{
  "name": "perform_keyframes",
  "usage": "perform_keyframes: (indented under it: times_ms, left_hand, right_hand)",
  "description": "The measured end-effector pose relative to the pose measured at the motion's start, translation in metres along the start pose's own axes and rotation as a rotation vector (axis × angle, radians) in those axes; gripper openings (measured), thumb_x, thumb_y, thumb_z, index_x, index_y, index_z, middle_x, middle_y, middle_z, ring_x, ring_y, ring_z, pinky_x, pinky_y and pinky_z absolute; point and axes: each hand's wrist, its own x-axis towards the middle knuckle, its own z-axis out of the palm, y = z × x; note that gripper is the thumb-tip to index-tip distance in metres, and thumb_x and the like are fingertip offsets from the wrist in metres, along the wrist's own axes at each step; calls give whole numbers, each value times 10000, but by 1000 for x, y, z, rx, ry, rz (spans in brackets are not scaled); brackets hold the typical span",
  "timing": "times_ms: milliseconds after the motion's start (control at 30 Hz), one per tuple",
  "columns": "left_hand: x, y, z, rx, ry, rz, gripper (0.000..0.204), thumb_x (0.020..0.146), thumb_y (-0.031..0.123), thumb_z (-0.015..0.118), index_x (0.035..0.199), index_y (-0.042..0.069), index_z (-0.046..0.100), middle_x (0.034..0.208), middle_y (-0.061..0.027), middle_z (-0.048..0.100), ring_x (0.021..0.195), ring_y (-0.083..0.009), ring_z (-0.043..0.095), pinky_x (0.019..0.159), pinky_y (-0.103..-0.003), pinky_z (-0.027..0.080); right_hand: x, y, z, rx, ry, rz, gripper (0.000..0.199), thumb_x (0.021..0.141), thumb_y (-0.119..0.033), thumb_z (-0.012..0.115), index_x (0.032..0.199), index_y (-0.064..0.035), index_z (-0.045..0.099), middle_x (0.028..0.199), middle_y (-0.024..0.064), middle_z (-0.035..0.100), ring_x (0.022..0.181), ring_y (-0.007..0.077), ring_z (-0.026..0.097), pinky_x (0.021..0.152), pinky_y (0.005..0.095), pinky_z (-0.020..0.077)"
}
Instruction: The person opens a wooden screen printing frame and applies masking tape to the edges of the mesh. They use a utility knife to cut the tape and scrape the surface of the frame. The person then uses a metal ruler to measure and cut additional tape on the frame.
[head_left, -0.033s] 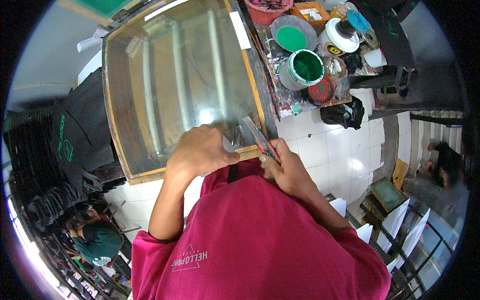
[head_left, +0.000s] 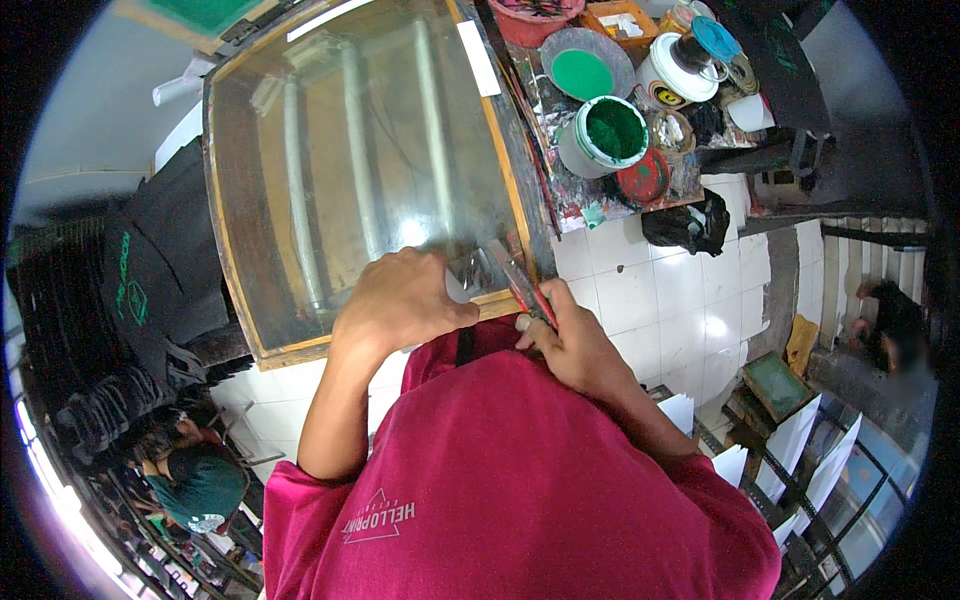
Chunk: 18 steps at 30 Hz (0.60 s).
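My right hand is closed round the red and black handle of a utility knife, whose blade points up and left over the near right corner of a glass-topped light table. My left hand is curled at the table's near edge, just left of the knife. A small white piece shows in the gap between its thumb and fingers; most of it is hidden by the hand, so its kind cannot be made out. Long tubes lie beneath the glass.
On the right, a paint-stained bench bears a tub of green ink, a bowl of green ink and a white bucket. A black plastic bag hangs below. Other people are at the lower left and far right.
The knife has turned slightly in my right hand, its blade shifting a little to the right and down. My left hand looks unmoved.
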Motion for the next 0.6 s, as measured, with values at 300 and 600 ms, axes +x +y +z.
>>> perform_keyframes:
  times_ms: [300,600]
  left_hand:
    - [6,4,-6,30,-47,-4,531,727,422,755,943,-63,730,732,-291,680,800,-425,717,810,-485,551]
    - [4,5,-4,48,-32,6,473,754,382,763,959,-43,732,760,-309,675,814,-459,703,795,-495,556]
  right_hand:
    - [-2,0,29,-381,127,-95,339,1044,-200,534,1335,-57,434,998,321,679,922,546,645,782,582,507]
    - [-8,7,54,-354,138,-43,376,1009,-157,548,1314,11,406,941,361,655,851,535,653,748,616,506]
